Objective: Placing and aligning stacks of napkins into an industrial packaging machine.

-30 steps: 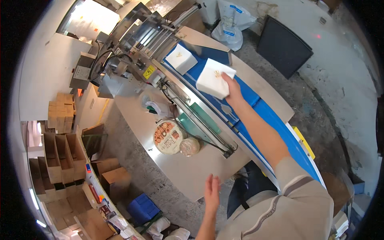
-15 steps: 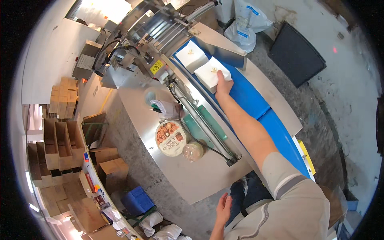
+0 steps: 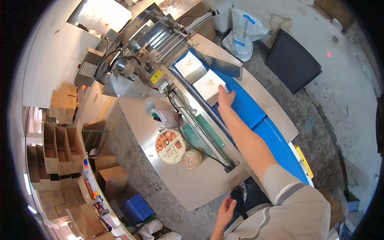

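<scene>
The right hand [image 3: 227,98] touched the white packet [image 3: 209,85], thumb on top (gripping or not, I couldn't tell); seemingly light and soft, best taken by opposite sides, it lay near the blue belt [image 3: 249,108]'s left edge; the left hand [image 3: 227,210] held nothing

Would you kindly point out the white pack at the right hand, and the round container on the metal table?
White pack [image 3: 207,83]: head view, on its top face.
Round container [image 3: 171,147]: head view, on its lid.
</scene>
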The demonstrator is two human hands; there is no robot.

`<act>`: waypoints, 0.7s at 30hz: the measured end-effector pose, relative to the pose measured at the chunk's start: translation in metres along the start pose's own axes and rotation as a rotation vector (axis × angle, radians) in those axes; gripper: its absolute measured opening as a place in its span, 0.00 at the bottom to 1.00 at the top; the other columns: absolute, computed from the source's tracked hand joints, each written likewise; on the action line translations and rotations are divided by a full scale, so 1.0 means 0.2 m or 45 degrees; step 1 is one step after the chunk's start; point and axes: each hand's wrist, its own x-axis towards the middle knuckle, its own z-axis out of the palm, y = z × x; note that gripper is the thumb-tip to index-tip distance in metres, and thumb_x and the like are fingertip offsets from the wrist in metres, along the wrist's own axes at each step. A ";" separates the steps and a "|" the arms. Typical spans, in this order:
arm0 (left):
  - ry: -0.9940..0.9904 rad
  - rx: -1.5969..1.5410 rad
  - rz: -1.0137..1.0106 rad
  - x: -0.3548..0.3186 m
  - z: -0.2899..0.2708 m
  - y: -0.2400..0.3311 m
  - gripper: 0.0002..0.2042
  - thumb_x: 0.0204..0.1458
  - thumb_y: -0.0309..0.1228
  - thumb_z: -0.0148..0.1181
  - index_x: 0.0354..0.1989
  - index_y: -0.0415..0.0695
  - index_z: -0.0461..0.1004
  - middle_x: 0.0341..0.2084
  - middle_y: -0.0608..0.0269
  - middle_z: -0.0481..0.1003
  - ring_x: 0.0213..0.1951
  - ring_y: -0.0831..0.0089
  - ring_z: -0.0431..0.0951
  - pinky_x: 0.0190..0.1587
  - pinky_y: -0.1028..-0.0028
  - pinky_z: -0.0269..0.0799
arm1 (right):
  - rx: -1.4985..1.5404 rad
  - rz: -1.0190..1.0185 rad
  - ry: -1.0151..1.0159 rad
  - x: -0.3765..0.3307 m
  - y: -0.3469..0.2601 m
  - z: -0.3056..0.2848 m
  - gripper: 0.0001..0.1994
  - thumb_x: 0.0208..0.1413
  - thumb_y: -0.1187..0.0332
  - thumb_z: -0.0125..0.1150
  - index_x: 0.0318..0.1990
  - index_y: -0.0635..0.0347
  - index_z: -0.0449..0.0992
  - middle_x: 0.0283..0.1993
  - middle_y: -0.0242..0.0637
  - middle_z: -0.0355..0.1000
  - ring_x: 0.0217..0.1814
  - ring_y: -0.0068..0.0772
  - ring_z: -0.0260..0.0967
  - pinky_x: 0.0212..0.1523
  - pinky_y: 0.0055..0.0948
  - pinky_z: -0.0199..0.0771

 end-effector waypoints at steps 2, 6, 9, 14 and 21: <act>-0.021 0.017 0.013 0.02 0.02 -0.01 0.27 0.61 0.40 0.57 0.63 0.35 0.63 0.55 0.51 0.72 0.56 0.68 0.71 0.60 0.71 0.65 | -0.272 -0.443 -0.104 0.06 -0.10 -0.13 0.40 0.50 0.60 0.68 0.64 0.74 0.56 0.65 0.59 0.59 0.67 0.54 0.58 0.67 0.43 0.57; -0.017 0.004 0.032 0.03 0.03 -0.05 0.27 0.61 0.41 0.58 0.62 0.35 0.63 0.53 0.53 0.73 0.54 0.69 0.73 0.57 0.70 0.68 | -0.958 -1.609 -0.388 0.07 -0.28 -0.13 0.31 0.52 0.61 0.63 0.62 0.68 0.63 0.66 0.54 0.59 0.70 0.57 0.52 0.71 0.46 0.49; -0.005 0.027 0.014 0.02 0.03 -0.03 0.27 0.60 0.42 0.58 0.62 0.36 0.64 0.52 0.54 0.74 0.52 0.69 0.73 0.55 0.70 0.69 | -1.174 -1.848 -0.704 0.03 -0.27 -0.06 0.30 0.56 0.54 0.58 0.62 0.63 0.65 0.66 0.49 0.60 0.71 0.55 0.51 0.71 0.50 0.48; 0.017 0.155 0.010 0.01 0.04 0.04 0.27 0.60 0.42 0.59 0.62 0.37 0.64 0.50 0.54 0.74 0.51 0.69 0.74 0.54 0.70 0.70 | -1.588 -1.906 -1.018 0.25 -0.21 0.00 0.31 0.62 0.42 0.45 0.60 0.58 0.67 0.67 0.45 0.60 0.73 0.47 0.50 0.72 0.51 0.44; 0.040 0.078 0.008 0.01 0.01 -0.04 0.27 0.60 0.40 0.60 0.62 0.35 0.64 0.50 0.53 0.75 0.50 0.69 0.75 0.55 0.70 0.69 | -1.238 -1.563 -0.418 0.29 -0.18 0.03 0.36 0.59 0.46 0.53 0.62 0.71 0.60 0.64 0.59 0.60 0.70 0.55 0.53 0.66 0.55 0.53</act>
